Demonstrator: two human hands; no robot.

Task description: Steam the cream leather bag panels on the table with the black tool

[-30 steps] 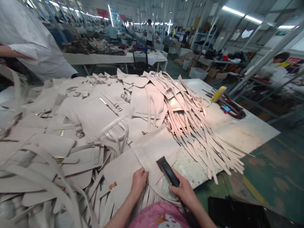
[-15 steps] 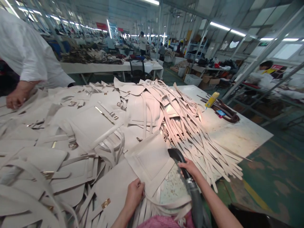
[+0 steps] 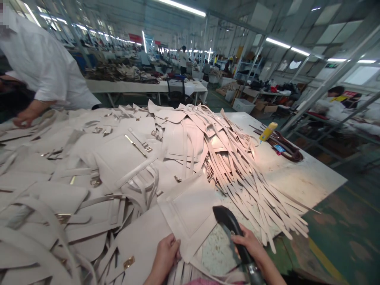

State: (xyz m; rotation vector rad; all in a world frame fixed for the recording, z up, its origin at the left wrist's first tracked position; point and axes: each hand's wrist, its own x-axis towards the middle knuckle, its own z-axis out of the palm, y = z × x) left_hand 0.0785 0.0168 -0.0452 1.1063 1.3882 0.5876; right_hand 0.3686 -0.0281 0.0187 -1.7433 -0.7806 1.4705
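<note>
My left hand (image 3: pixel 165 255) is closed on the lower corner of a beige leather panel (image 3: pixel 191 211), which has a stitched or creased border. My right hand (image 3: pixel 251 244) is wrapped around a black curved hose nozzle (image 3: pixel 228 217), with a metal ring farther down its hose. The nozzle's mouth lies at the panel's right edge; whether it touches cannot be made out. Under the left hand's panel spreads another beige panel (image 3: pixel 142 237) with a gold clasp (image 3: pixel 129 262). Bare, speckled tabletop (image 3: pixel 218 249) shows between my hands.
Beige bag parts (image 3: pixel 109 154) with buckles heap across the left and middle. Long beige straps (image 3: pixel 252 190) fan out to the right. Beyond them lie a yellow bottle-like object (image 3: pixel 268 131) and coiled brown straps (image 3: pixel 292 152). A co-worker in a white shirt (image 3: pixel 56 67) leans over the far left.
My right hand has drawn the nozzle toward me, down the panel's right side. The left hand keeps its hold on the corner. The co-worker's hand has shifted slightly, and the view has moved a little.
</note>
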